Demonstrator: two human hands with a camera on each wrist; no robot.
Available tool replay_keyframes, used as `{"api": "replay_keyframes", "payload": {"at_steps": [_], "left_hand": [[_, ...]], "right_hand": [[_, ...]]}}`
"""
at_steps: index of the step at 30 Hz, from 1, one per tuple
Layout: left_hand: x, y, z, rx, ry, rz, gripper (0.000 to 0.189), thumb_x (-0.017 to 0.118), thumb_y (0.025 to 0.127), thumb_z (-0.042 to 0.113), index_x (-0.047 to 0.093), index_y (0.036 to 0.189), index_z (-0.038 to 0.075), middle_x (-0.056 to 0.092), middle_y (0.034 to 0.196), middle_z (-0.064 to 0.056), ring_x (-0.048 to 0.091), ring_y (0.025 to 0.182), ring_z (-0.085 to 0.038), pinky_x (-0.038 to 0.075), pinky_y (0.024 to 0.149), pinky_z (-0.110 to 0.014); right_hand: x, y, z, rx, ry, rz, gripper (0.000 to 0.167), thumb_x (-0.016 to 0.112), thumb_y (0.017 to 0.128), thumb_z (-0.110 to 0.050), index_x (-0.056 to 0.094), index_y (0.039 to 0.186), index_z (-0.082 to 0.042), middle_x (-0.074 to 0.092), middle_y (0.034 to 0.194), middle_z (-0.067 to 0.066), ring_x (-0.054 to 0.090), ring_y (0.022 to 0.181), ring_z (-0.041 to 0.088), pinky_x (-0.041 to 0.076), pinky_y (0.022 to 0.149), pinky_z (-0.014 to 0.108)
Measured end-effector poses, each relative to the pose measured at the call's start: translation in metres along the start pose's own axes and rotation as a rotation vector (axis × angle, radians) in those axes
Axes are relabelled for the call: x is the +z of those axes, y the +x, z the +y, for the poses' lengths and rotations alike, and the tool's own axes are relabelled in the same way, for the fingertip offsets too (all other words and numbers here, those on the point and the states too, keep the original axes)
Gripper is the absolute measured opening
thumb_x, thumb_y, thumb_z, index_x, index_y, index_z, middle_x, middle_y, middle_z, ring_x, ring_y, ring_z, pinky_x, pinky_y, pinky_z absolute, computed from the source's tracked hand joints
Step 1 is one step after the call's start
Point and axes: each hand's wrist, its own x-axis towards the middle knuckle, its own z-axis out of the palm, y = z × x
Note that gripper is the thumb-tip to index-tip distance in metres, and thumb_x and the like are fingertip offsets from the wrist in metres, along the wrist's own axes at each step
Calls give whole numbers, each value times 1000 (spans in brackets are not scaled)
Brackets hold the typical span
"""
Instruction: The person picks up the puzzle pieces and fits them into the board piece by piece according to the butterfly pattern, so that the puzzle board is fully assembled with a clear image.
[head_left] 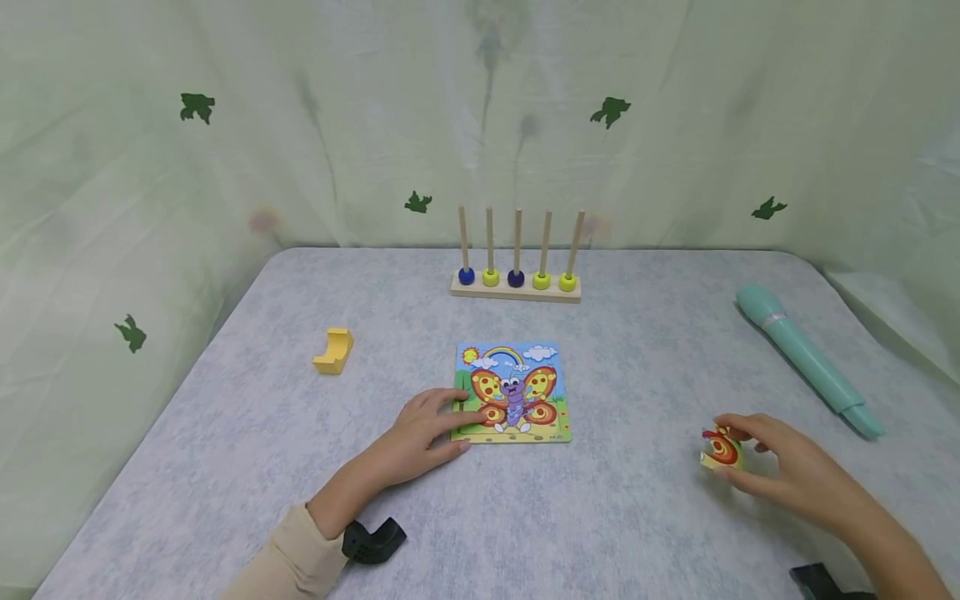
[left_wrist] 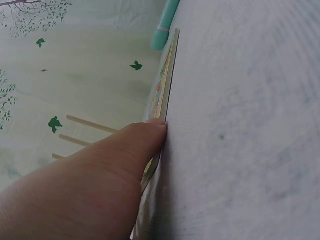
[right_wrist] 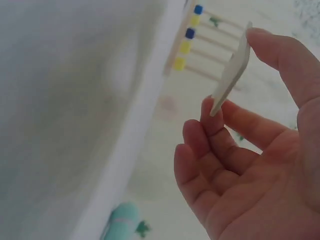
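Observation:
In the head view, a square butterfly puzzle board (head_left: 517, 354) lies flat at the middle of the table. My left hand (head_left: 423, 433) rests at its left side, fingers laid over the picture. The left wrist view shows the thumb (left_wrist: 145, 137) touching the board's edge (left_wrist: 172, 65). To the right, my right hand (head_left: 787, 475) pinches a small puzzle piece (head_left: 723, 450) with a red and yellow swirl, held apart from the board. From the right wrist, the piece (right_wrist: 234, 72) appears as a thin pale slab between thumb and fingertips.
A wooden peg counter (head_left: 516, 292) with blue and yellow beads stands at the table's back. A yellow curved block (head_left: 336, 351) lies to the left. The teal microphone-shaped object (head_left: 810, 358) lies on the right. Curtain fabric (head_left: 360, 125) surrounds the table.

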Motion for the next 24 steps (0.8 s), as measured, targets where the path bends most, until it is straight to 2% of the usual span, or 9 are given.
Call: {"api": "replay_keyframes", "payload": {"at_steps": [7,11,16,24], "left_hand": [[0,0,-1,3,-2,1,38,54,89,37,51,127,35,35,136,-2,23,126,-25,18,99,-49],[0,0,-1,3,-2,0,39,54,89,38,51,127,35,35,136,-2,23,127,-25,18,99,-50],[-1,0,0,8,-9,-1,39,54,89,38,51,128,35,35,136,-2,23,127,-25,18,99,-50],[-1,0,0,11,-10,2,39,54,89,38,51,127,34,35,136,-1,23,127,-25,18,99,-51]], "right_hand": [[2,23,-43,-269,40,185,58,76,72,-25,53,123,-12,55,107,-6,49,88,14,46,69,32],[13,42,-67,-350,94,229,60,78,71,-20,53,124,-12,53,108,-5,48,92,11,47,71,34],[38,64,-87,-409,182,194,60,76,72,-18,52,125,-8,51,110,-1,47,97,13,47,75,39],[74,92,-99,-339,269,35,57,75,74,-20,53,123,-3,52,107,2,49,97,16,45,79,37]]}}
